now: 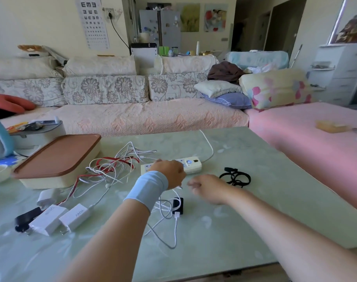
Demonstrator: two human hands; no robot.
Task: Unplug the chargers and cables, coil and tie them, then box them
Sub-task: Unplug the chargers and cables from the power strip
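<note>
Covering the power strip [190, 164] on the table [255, 200], the left hand [169, 171] hid its fingers and the right hand [208, 188] sat curled beside it, neither grip readable, so a blind tug risked dragging the strip into the tangled cables [112, 167].

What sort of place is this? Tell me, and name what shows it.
Most likely a home living room: a long floral sofa with pillows piled at one end, a fridge dotted with magnets at the back, and a table in front.

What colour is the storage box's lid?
Reddish-brown lid on the cream plastic box; head view shows it best.
</note>
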